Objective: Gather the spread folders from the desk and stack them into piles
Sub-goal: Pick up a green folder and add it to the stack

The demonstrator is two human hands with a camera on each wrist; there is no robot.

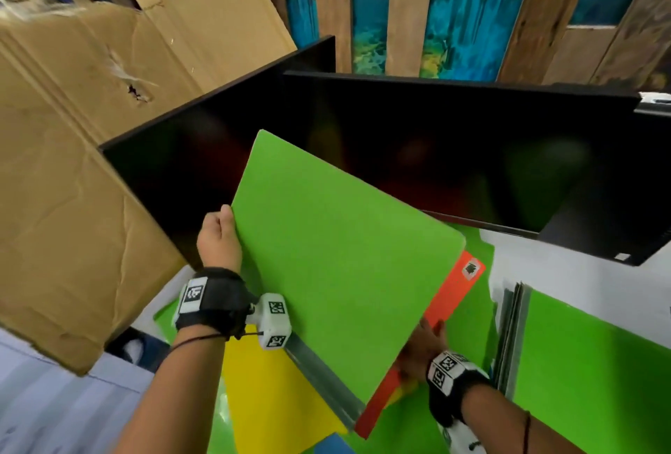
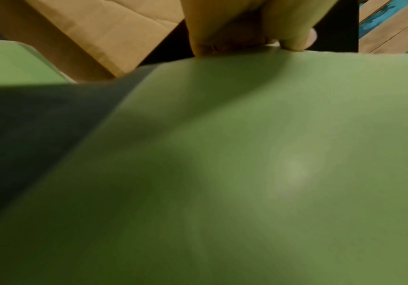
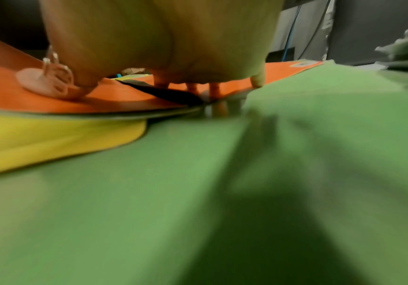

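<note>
Folders in green, orange, yellow and blue are spread over the white desk (image 1: 566, 272). One green folder (image 1: 337, 257) is held raised and tilted above the others, and its left edge is gripped by the left hand (image 1: 219, 238), with the thumb (image 2: 295, 41) pressed onto the upper face. An orange folder (image 1: 450, 299) is partly covered by the raised folder; its edge is gripped by the right hand (image 1: 428, 346), whose fingers (image 3: 193, 87) are curled beneath it. A yellow folder (image 1: 268, 392) lies toward the desk's front edge, under the left wrist. A stacked pile (image 1: 512, 337) topped in green sits toward the desk's right edge. Two dark monitors (image 1: 454, 152) stand along the back edge, with cardboard (image 1: 72, 199) at the left.
</note>
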